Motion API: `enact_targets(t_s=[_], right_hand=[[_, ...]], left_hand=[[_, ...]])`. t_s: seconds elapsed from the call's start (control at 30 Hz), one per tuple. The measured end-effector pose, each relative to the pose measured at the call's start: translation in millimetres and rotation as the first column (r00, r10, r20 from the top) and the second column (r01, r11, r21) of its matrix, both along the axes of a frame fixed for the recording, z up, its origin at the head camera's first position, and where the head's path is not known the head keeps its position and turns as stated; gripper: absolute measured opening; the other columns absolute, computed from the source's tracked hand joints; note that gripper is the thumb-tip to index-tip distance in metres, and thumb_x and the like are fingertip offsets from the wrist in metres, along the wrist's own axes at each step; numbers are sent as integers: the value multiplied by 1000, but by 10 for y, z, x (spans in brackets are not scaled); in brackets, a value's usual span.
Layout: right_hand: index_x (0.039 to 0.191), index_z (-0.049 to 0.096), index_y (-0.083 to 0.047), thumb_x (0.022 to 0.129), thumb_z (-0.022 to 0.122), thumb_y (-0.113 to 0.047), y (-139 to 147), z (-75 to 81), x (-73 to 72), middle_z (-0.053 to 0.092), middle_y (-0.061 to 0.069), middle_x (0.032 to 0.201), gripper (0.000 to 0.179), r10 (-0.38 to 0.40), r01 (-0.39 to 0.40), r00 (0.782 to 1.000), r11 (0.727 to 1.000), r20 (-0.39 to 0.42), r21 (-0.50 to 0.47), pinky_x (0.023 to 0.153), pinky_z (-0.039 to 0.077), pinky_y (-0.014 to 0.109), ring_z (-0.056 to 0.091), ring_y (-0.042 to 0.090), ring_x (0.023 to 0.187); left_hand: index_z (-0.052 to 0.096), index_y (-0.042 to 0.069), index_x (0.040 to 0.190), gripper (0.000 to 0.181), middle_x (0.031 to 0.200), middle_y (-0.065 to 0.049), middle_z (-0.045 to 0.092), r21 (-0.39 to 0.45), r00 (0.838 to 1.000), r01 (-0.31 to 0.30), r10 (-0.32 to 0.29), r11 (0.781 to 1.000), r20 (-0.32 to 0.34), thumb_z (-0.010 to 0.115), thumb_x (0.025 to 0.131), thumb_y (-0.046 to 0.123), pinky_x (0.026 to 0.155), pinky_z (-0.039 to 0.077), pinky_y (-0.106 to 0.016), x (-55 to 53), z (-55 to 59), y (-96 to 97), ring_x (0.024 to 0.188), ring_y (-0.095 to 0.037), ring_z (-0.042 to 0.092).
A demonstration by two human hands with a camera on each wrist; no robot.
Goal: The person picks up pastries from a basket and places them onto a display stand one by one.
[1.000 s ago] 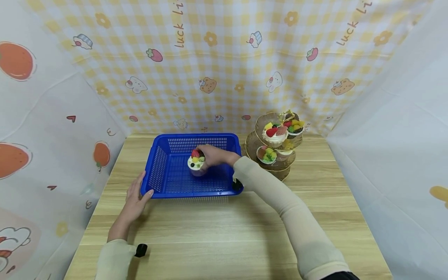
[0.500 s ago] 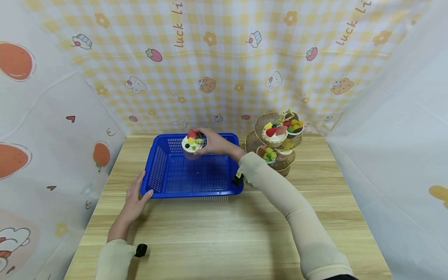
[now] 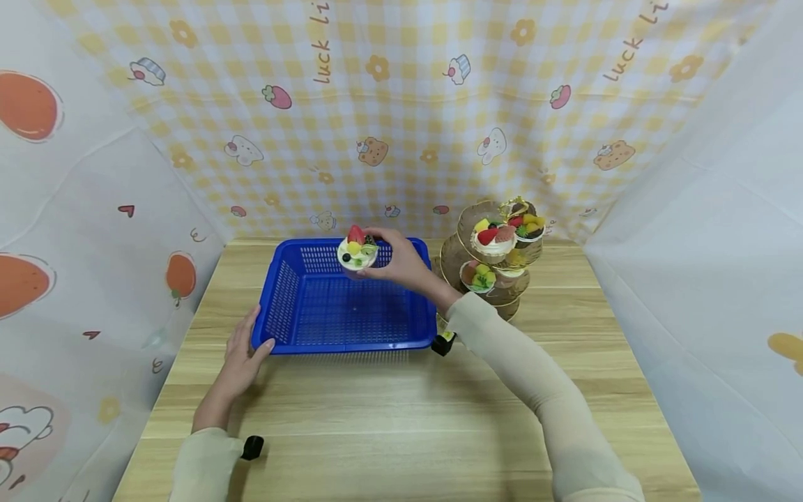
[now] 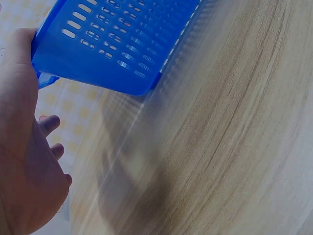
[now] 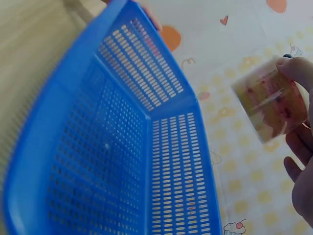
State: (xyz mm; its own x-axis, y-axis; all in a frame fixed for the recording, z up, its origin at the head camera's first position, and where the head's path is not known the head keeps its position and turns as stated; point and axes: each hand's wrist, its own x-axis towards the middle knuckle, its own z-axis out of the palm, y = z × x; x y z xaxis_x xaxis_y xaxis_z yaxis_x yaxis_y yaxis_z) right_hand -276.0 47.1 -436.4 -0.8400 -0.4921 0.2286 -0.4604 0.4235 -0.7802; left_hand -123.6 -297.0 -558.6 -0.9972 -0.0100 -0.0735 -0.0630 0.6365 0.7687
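Note:
My right hand [image 3: 406, 263] grips a clear dessert cup [image 3: 356, 256] topped with white cream, a strawberry and other fruit. In the head view the cup overlaps the back part of the blue basket [image 3: 341, 348]. The right wrist view shows the cup's layered side [image 5: 268, 100], raised beyond the basket rim, with thumb and fingers around it. My left hand [image 3: 240, 361] holds the basket's front left corner, thumb on the rim and fingers along the outer left side. Seen from the left wrist, that thumb lies at the basket's edge [image 4: 88, 58].
Right of the basket stands a tiered stand with gold-edged plates [image 3: 467, 226]. It carries a fruit tart [image 3: 493, 245], a dark fruit-topped cake [image 3: 530, 226] and a fruit cup [image 3: 478, 277] lower down. A checked curtain [image 3: 401, 118] hangs behind the wooden table [image 3: 376, 432].
My right hand has lifted the dessert cup up from inside the basket, first back and slightly left, then a little to the right. The left hand and basket have stayed put.

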Motion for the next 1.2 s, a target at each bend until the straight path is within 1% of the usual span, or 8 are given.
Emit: enact_targets(t_s=[0.2,0.3,0.57,0.73,0.83,0.97,1.03,1.2], right_hand=[[139,55,-14,72,89,-27,177,-30,232,60,6,137,77,-42,32,993,995,-107,-89,110,42,47,52,22,127],[138,55,-12,71,90,-25,288,-47,340,60,8,135,77,-65,48,989,991,-132,-129,109,43,49,52,23,124],[140,54,-16,72,89,-21,622,-33,582,57,9,135,77,-134,115,984,981,-118,-155,107,44,52,52,24,124],[140,54,-12,71,89,-14,818,-69,713,57,13,133,78,-160,137,979,975,-123,-176,107,44,55,52,29,123],[139,54,-11,70,90,-12,927,-96,806,58,13,133,78,-183,159,975,971,-128,-178,105,45,56,53,27,122],[137,57,-12,67,91,-13,1066,-139,933,61,11,130,78,-231,206,960,965,-157,-163,101,46,51,54,21,119],[136,57,-11,66,91,-12,1131,-166,991,61,12,130,78,-253,226,953,960,-167,-162,102,46,45,53,18,118],[135,58,-11,66,91,-8,1280,-269,1149,61,10,132,77,-294,272,948,946,-119,-174,105,43,33,50,6,120]], left_hand=[[-1,37,159,76,167,-19,0,-1,1000,2,-2,1000,4,50,102,39,106,4,-83,-5,6,0,149,-54,-4],[-1,37,159,77,167,-19,0,-2,1000,5,-5,1000,15,50,102,38,106,5,-83,-8,14,1,149,-53,-4],[-2,37,159,77,167,-19,-1,0,1000,11,-11,1000,25,49,102,40,105,7,-84,-6,27,7,150,-52,-5],[-2,38,159,76,167,-19,0,-1,1000,4,-4,1000,18,49,102,39,105,7,-84,-4,12,2,149,-53,-4],[-1,38,159,76,167,-20,1,-2,1000,4,-4,1000,11,50,102,39,105,7,-84,-4,2,-2,149,-53,-3],[-1,37,159,76,167,-20,1,-1,1000,6,-6,1000,10,50,102,39,105,7,-84,-2,-6,-4,149,-54,-3],[-1,35,159,77,167,-20,0,-1,1000,8,-8,1000,11,50,102,39,105,7,-84,-1,-6,-5,149,-54,-3],[0,34,160,77,167,-20,1,-4,1000,7,-7,1000,9,50,102,40,105,7,-84,0,5,-8,149,-54,-3]])
